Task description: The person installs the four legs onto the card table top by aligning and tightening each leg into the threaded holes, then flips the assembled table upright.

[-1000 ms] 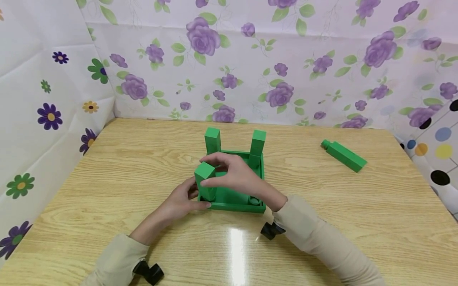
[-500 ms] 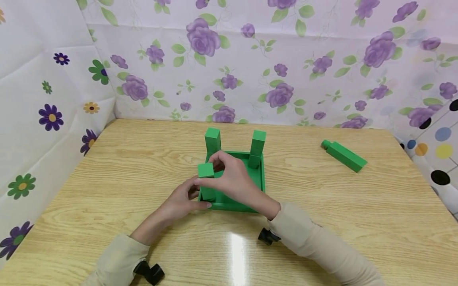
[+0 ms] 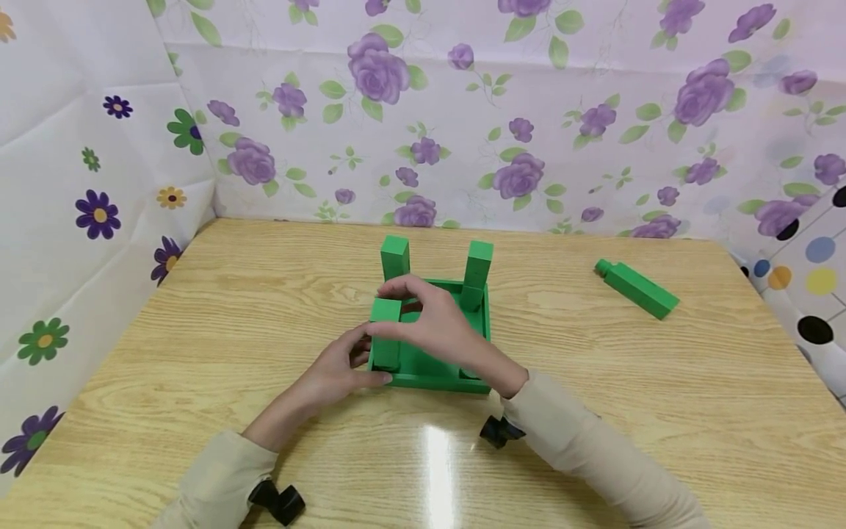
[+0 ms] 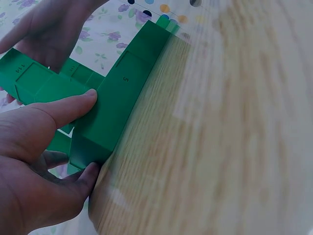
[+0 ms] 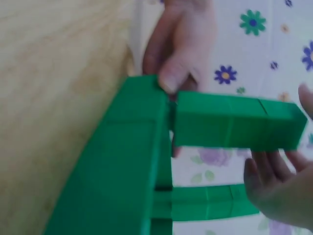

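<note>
On the wooden tabletop point(image 3: 595, 382), centre: one green tray point(image 3: 429, 383), with a far-left post point(image 3: 395, 257) and a far-right post point(image 3: 477, 268) upright at its back corners. Item, near-left post point(image 3: 386, 349), upright at its corner; a dark neck shows at its foot, so I judge it not fully seated. Left hand point(image 3: 342, 373): grip pinching the tray's corner, thumb at the rim, finger beneath. Right hand point(image 3: 444, 323): grip curled about the post's upper part. Advice, for what looks like screwing-in: post square to the tray, short turns, corner held firmly; forcing a tilted neck could jam it. Item, loose post point(image 3: 640, 289), lying well apart to the right, round neck showing. Markings: "114" or similar on the near-left post; "5" or "S" on the tray wall. Brands: none legible.
</note>
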`<state>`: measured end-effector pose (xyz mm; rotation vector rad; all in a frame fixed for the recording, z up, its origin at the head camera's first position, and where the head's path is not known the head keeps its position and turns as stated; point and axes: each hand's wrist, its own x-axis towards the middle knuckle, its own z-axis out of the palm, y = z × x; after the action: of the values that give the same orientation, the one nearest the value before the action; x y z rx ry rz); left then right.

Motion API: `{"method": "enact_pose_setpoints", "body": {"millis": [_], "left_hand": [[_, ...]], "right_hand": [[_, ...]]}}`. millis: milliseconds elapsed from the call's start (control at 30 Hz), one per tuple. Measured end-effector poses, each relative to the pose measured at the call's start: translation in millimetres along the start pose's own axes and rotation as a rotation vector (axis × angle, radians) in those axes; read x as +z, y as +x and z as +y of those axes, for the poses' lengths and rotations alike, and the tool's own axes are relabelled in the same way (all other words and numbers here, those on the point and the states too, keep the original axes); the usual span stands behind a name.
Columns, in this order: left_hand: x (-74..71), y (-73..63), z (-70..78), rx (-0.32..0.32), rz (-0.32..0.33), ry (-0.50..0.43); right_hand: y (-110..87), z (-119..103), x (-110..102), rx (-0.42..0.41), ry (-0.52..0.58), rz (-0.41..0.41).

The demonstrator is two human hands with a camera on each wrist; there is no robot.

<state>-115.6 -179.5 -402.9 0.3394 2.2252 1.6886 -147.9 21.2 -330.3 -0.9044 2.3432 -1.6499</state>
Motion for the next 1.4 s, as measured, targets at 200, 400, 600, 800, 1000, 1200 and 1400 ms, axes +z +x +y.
{"method": "enact_pose_setpoints", "body": {"millis": [200,400,600,800,1000,1200,1400], "left_hand": [[0.3,0.5,2.1,0.001,-0.006,0.004],[-0.1,0.0,1.6,0.004,-0.005,0.004],[-0.3,0.4,0.5,0.008,-0.011,0.012],[-0.8,0.8,0.7,0.005,-0.003,0.02],[-1.1,0.4,0.6,0.01,-0.01,0.015],[-0.8,-0.6,2.4,0.013,-0.01,0.014],[-0.8,-0.3,1.3,0.009,-0.013,-0.004]], "right_hand": [[8.3,6,-22,0.023,0.208,-0.244],[14.9,14,-28,0.03,0.305,-0.374],[15.8,19,-26,0.017,0.369,-0.417],[16.3,21,-25,0.022,0.421,-0.437],[16.3,21,-23,0.005,0.411,-0.43],[14.4,18,-20,0.013,0.35,-0.364],[12.6,16,-15,0.016,0.235,-0.278]]}}
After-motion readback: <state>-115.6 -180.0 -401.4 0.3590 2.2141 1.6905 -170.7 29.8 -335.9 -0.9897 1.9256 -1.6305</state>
